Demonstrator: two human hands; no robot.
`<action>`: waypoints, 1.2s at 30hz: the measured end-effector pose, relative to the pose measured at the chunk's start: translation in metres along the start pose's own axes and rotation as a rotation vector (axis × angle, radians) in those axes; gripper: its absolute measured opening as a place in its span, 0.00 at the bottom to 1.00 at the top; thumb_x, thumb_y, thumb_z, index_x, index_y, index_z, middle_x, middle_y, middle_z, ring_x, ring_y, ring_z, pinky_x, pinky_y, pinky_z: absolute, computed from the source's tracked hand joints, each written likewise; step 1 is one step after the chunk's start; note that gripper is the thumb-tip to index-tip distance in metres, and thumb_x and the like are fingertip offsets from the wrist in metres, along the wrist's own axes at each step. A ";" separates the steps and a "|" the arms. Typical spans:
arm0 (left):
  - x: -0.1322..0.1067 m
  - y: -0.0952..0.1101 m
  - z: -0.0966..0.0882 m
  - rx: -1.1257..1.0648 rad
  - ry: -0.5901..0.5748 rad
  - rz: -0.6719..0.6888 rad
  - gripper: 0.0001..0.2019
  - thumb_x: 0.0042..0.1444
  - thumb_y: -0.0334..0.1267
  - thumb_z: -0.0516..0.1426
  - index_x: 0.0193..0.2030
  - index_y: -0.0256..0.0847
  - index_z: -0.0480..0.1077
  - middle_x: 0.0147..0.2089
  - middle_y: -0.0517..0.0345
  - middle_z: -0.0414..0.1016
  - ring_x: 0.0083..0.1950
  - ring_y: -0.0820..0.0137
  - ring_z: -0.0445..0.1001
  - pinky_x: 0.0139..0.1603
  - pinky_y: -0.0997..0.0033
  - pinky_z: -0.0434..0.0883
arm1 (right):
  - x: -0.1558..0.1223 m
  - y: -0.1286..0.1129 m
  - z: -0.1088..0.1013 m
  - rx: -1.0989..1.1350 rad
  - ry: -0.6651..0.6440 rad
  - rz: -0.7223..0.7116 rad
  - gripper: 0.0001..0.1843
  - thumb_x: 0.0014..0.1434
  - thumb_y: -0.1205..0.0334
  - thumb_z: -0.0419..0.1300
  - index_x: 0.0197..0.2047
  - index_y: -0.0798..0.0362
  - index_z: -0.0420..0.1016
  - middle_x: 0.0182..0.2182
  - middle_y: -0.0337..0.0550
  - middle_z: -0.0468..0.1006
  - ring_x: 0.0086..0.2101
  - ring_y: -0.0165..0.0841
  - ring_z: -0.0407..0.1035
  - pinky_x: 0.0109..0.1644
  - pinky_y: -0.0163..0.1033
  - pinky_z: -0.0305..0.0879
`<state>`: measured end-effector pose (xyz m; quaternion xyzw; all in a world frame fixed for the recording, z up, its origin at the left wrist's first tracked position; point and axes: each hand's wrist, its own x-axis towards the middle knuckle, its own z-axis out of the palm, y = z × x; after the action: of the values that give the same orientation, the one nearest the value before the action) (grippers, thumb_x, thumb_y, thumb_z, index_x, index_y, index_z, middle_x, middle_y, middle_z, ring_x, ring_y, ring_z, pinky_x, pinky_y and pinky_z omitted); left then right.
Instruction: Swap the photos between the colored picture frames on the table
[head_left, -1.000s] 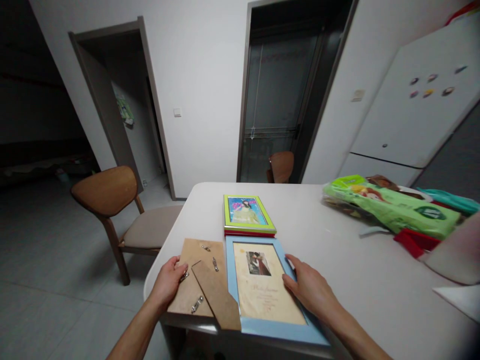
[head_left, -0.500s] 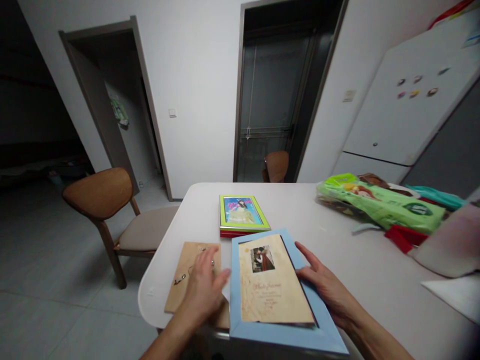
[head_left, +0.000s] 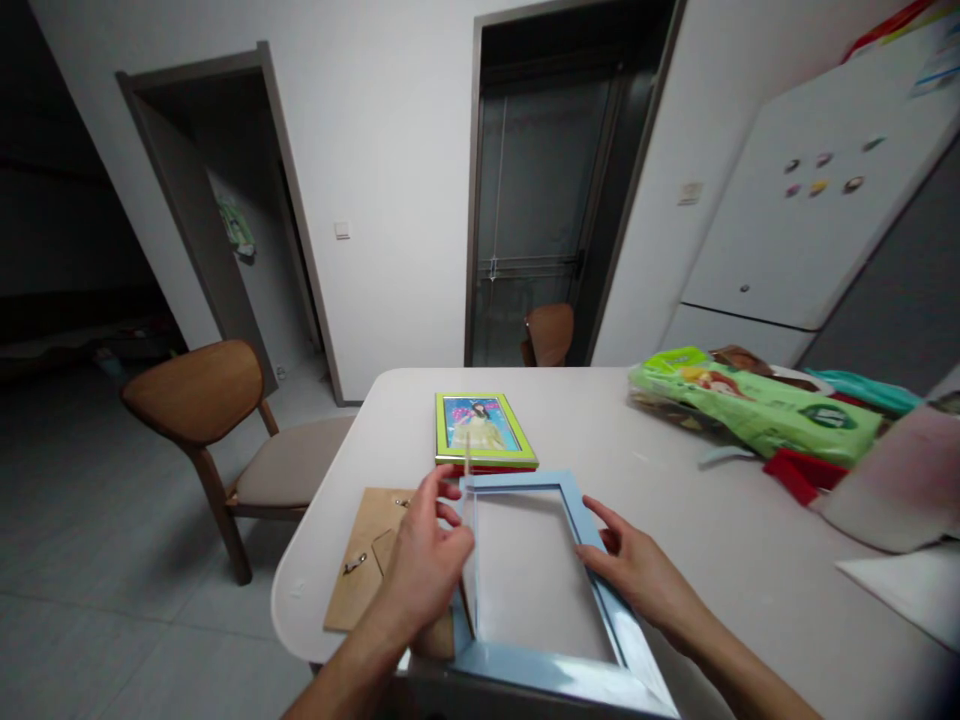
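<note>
A light-blue picture frame (head_left: 536,668) lies at the table's front edge, its opening showing the white tabletop. My left hand (head_left: 431,545) is closed on a thin, clear-looking panel (head_left: 470,590), which stands nearly on edge along the frame's left side. Whether the printed paper insert is with that panel, I cannot tell. My right hand (head_left: 630,570) grips the frame's right side, thumb on top and fingers at the outer edge. Under and beside my left forearm lies a brown backing board (head_left: 360,590) with metal clips, partly hidden.
Behind the blue frame sits a green frame (head_left: 486,460) with a princess picture, above something red. A green package (head_left: 772,405), a red item (head_left: 802,482) and a pinkish bag (head_left: 892,490) occupy the table's right side. A wooden chair (head_left: 199,390) stands left.
The printed insert no longer lies flat in the blue frame. My left hand has moved right and now holds a tilted-up panel; my right hand stays on the frame's right side.
</note>
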<state>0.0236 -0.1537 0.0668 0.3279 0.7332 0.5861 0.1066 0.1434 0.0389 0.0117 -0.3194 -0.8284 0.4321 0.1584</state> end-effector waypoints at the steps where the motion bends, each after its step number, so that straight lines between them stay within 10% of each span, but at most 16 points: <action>1: 0.000 -0.008 -0.011 -0.044 0.029 -0.039 0.25 0.41 0.27 0.48 0.50 0.40 0.55 0.39 0.57 0.64 0.32 0.75 0.65 0.31 0.77 0.66 | 0.003 0.006 0.001 -0.115 0.029 -0.010 0.33 0.46 0.59 0.51 0.56 0.60 0.53 0.19 0.36 0.66 0.22 0.31 0.63 0.27 0.36 0.59; 7: -0.014 -0.067 -0.038 -0.009 0.056 -0.241 0.27 0.40 0.26 0.48 0.51 0.38 0.51 0.35 0.61 0.62 0.23 0.79 0.64 0.24 0.79 0.64 | 0.012 0.026 0.010 -0.458 0.087 -0.067 0.28 0.48 0.59 0.47 0.53 0.62 0.60 0.35 0.50 0.73 0.34 0.38 0.68 0.40 0.40 0.60; 17: -0.025 -0.089 -0.032 0.532 0.019 -0.019 0.24 0.43 0.27 0.47 0.51 0.31 0.55 0.42 0.50 0.65 0.41 0.68 0.66 0.45 0.67 0.63 | 0.011 0.026 0.012 -0.563 0.181 -0.185 0.24 0.49 0.55 0.48 0.46 0.60 0.67 0.40 0.53 0.70 0.40 0.42 0.65 0.43 0.44 0.59; 20: -0.031 -0.079 -0.026 0.573 -0.004 0.053 0.22 0.44 0.28 0.47 0.50 0.31 0.58 0.47 0.46 0.64 0.50 0.64 0.61 0.52 0.63 0.58 | 0.007 0.011 0.026 -0.345 0.222 -0.267 0.25 0.48 0.53 0.49 0.45 0.61 0.67 0.41 0.54 0.70 0.38 0.39 0.65 0.43 0.43 0.60; 28: -0.049 -0.062 0.019 0.544 -0.306 0.169 0.35 0.37 0.30 0.53 0.57 0.33 0.51 0.62 0.45 0.45 0.61 0.55 0.43 0.59 0.51 0.47 | 0.000 -0.042 0.078 0.549 -0.270 0.050 0.31 0.43 0.64 0.54 0.52 0.65 0.58 0.11 0.27 0.58 0.13 0.22 0.53 0.16 0.28 0.49; 36: -0.030 -0.036 0.032 -0.255 0.187 0.114 0.19 0.55 0.34 0.46 0.55 0.37 0.56 0.53 0.49 0.63 0.57 0.65 0.57 0.57 0.62 0.54 | -0.014 -0.065 0.059 0.714 -0.071 0.022 0.29 0.46 0.51 0.56 0.51 0.54 0.60 0.38 0.46 0.72 0.32 0.31 0.67 0.29 0.34 0.64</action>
<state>0.0508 -0.1505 0.0171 0.2968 0.6397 0.7076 0.0451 0.0969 -0.0344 0.0316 -0.2376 -0.6269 0.7066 0.2264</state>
